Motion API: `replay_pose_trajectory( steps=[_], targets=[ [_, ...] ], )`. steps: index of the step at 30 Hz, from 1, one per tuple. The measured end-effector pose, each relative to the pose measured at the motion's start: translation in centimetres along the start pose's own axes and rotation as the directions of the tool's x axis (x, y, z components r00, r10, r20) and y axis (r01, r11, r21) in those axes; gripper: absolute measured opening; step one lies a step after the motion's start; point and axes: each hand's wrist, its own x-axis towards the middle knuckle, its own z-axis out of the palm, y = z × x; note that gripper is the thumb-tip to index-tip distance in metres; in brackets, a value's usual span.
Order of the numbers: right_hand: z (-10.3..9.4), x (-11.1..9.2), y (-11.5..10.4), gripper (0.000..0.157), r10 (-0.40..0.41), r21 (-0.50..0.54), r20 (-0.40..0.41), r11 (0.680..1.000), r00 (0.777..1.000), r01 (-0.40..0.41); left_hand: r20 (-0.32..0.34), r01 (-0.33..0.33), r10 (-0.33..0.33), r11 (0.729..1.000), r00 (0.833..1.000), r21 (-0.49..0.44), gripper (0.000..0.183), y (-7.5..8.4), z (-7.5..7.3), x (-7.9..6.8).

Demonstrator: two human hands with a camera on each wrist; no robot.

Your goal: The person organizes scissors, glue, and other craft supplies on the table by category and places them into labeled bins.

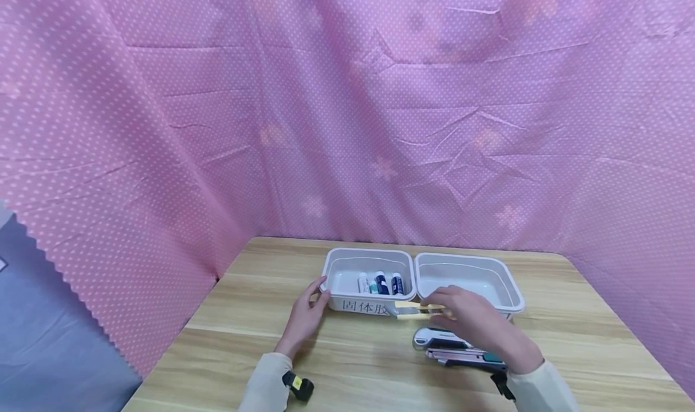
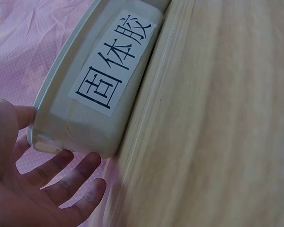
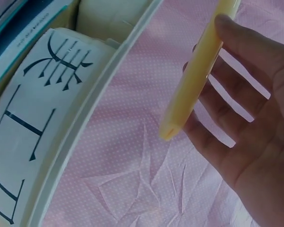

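My left hand point(image 1: 306, 315) holds the near left corner of a white plastic box point(image 1: 332, 300), thumb at the rim, the other fingers spread along its end wall. Several glue sticks point(image 1: 382, 283) lie inside, and a label point(image 2: 111, 61) with black characters covers the box's front. Between the thumb and fingers of my right hand point(image 1: 472, 315) is a slim yellow utility knife point(image 3: 194, 80), held in front of a second white box point(image 1: 461, 257) with its own label point(image 3: 31, 113). The right wrist view shows its smooth yellow side.
Several utility knives point(image 1: 442, 339) lie on the wooden table point(image 1: 353, 364) in front of the right box, partly under my right hand and forearm. Both boxes stand side by side near the back edge. Pink dotted cloth point(image 1: 380, 128) hangs behind and at the sides.
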Motion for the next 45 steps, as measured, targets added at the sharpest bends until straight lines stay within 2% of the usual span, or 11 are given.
replay_pose_trajectory(
  steps=[4, 11, 16, 22, 31, 41, 45],
  targets=[
    [-0.3, 0.2, 0.1, 0.03, 0.049, -0.011, -0.012, 0.999, 0.999, -0.05, -0.001, -0.008, 0.008, 1.0, 1.0, 0.0, 0.051, 0.0, 0.1, 0.0],
    [-0.7, 0.4, 0.4, 0.032, 0.021, 0.009, -0.065, 1.0, 0.998, -0.02, 0.002, 0.002, -0.002, 1.0, 1.0, 0.0, 0.052, 0.0, 0.0, -0.1],
    [-0.9, 0.5, 0.8, 0.034, 0.036, 0.027, -0.083, 0.999, 0.996, -0.033, 0.0, 0.006, -0.006, 1.0, 1.0, 0.004, 0.052, 0.1, 0.0, -0.1],
    [-0.9, 0.4, 1.2, 0.033, 0.062, 0.036, -0.094, 0.998, 0.994, -0.059, -0.008, -0.019, 0.019, 1.0, 1.0, 0.007, 0.052, 0.1, 0.1, -0.2],
    [-0.8, 0.1, 2.5, 0.033, 0.028, 0.027, -0.158, 0.999, 0.987, -0.024, 0.001, -0.019, 0.019, 1.0, 1.0, -0.005, 0.052, 0.1, 0.0, -0.2],
    [-0.4, -0.2, 4.3, 0.032, 0.097, 0.069, -0.126, 0.994, 0.987, -0.089, -0.001, -0.003, 0.003, 1.0, 1.0, -0.011, 0.052, 0.1, 0.1, -0.2],
    [-0.4, -0.2, 4.7, 0.032, 0.079, 0.063, -0.148, 0.996, 0.986, -0.07, 0.003, 0.002, -0.002, 1.0, 1.0, -0.012, 0.052, 0.2, 0.1, -0.2]
  ],
)
